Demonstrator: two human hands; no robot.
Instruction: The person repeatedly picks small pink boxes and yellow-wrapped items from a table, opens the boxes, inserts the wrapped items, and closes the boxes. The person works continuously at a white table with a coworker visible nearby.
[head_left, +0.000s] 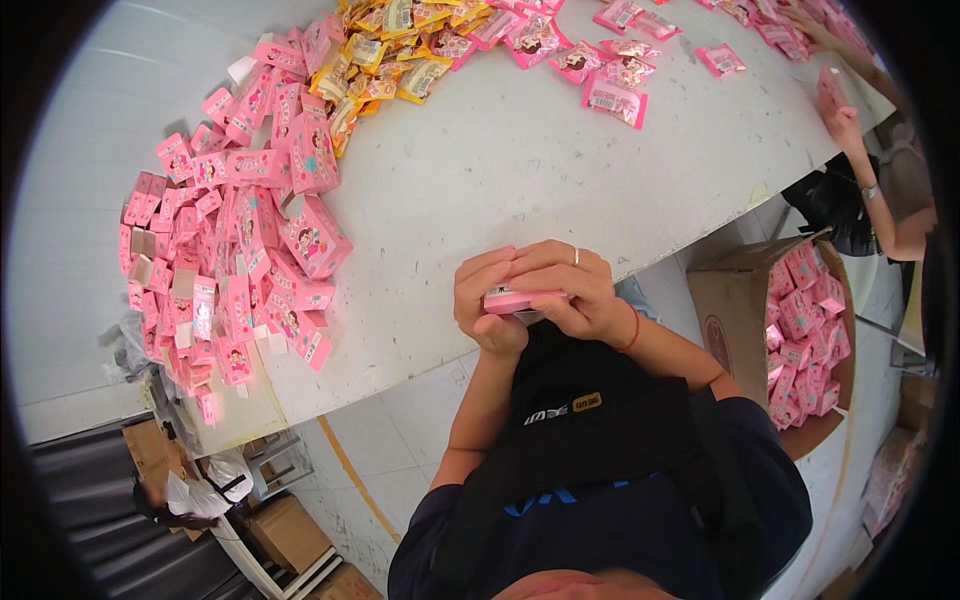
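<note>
Both of my hands close around one small pink cardboard box over the front edge of the white table. My left hand covers one end, with its thumb below. A ring and a red wrist string mark my right hand, whose fingers lie over the top and whose thumb presses the near side. The palms hide much of the box. At the left lies a heap of pink printed boxes, some with flaps up. Yellow sachets are piled beyond it, and pink sachets lie along the far side.
A large open carton full of pink boxes stands on the floor at the right. A co-worker's hand holds a pink item at the upper right, near more pink sachets. Cardboard boxes and another person are at the lower left.
</note>
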